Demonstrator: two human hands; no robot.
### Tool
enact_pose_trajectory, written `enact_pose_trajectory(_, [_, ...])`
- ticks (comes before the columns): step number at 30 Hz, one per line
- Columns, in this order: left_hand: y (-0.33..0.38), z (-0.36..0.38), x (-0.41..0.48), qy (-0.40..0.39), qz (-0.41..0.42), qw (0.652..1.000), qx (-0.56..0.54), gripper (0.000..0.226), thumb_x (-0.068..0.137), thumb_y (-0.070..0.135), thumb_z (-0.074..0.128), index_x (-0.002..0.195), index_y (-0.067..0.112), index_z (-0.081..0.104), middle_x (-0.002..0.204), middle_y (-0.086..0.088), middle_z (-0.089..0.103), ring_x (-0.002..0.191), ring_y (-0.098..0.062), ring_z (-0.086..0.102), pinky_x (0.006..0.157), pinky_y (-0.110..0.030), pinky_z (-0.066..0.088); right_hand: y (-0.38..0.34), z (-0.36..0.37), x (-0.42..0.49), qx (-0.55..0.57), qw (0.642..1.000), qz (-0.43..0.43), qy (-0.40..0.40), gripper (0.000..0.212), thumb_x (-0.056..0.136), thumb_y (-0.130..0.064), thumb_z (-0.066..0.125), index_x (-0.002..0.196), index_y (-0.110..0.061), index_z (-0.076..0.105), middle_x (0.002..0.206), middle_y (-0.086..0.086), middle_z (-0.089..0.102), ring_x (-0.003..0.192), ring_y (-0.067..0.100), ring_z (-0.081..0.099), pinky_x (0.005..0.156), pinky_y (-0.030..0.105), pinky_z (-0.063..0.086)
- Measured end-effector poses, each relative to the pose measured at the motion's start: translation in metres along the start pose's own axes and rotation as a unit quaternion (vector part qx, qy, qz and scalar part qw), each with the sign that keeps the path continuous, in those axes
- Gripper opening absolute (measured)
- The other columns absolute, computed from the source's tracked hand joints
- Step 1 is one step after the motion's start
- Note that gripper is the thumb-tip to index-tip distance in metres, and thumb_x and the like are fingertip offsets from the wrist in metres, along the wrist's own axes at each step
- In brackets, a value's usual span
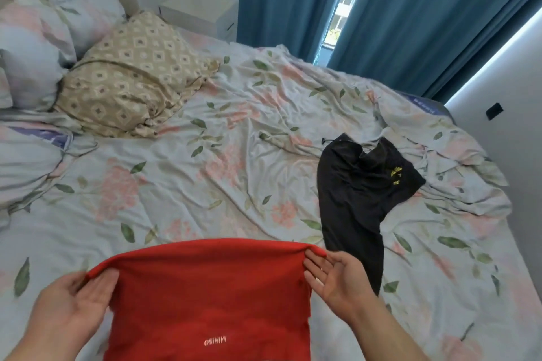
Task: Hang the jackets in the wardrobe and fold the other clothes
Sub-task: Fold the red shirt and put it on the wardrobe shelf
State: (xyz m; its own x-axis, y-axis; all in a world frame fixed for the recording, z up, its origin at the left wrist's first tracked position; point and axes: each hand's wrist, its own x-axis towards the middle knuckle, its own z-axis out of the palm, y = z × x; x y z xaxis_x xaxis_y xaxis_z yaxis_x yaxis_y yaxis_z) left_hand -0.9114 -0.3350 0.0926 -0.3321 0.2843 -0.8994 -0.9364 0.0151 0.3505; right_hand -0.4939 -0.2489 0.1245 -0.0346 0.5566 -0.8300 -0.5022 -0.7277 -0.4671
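A red shirt (pixel 209 296) with small white lettering near its bottom hangs in front of me over the near edge of the bed. My left hand (pixel 74 299) pinches its upper left corner. At the upper right corner, my right hand (pixel 334 275) grips the cloth between thumb and fingers, palm up. The top edge of the shirt is stretched between both hands. A black garment (pixel 356 199) with a small yellow print lies crumpled on the bed to the right, just beyond my right hand.
The bed has a rumpled floral sheet (pixel 234 132). A beige patterned pillow (pixel 132 76) and floral pillows (pixel 44 35) lie at the far left. A white nightstand (pixel 202 9) and blue curtains (pixel 410 9) stand behind; a white wall (pixel 504 114) runs along the right.
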Motion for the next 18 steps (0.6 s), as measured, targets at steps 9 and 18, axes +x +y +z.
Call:
enact_pose_trajectory(9, [0.001,0.052,0.085,-0.054,0.060,0.973,0.215,0.016,0.100,0.013,0.044,0.104,0.001,0.055,0.099,-0.017,0.060,0.106,-0.025,0.061,0.088,-0.036,0.052,-0.001,0.029,0.124,-0.095,0.994,-0.049,0.016,0.042,0.095,-0.012,0.046,0.136,-0.007,0.053,0.130,0.010,0.062,0.122,0.025,0.055,0.101,0.040,0.046])
enact_pose_trajectory(18, [-0.047,0.004,0.117,-0.017,0.148,0.902,0.405,0.012,0.096,0.003,0.051,0.092,0.012,0.058,0.086,-0.006,0.057,0.074,-0.014,0.057,0.063,-0.024,0.056,0.051,-0.013,0.143,-0.266,0.951,-0.115,0.108,0.026,0.089,-0.002,0.057,0.113,-0.012,0.060,0.087,0.006,0.064,0.075,0.014,0.061,0.065,0.027,0.052])
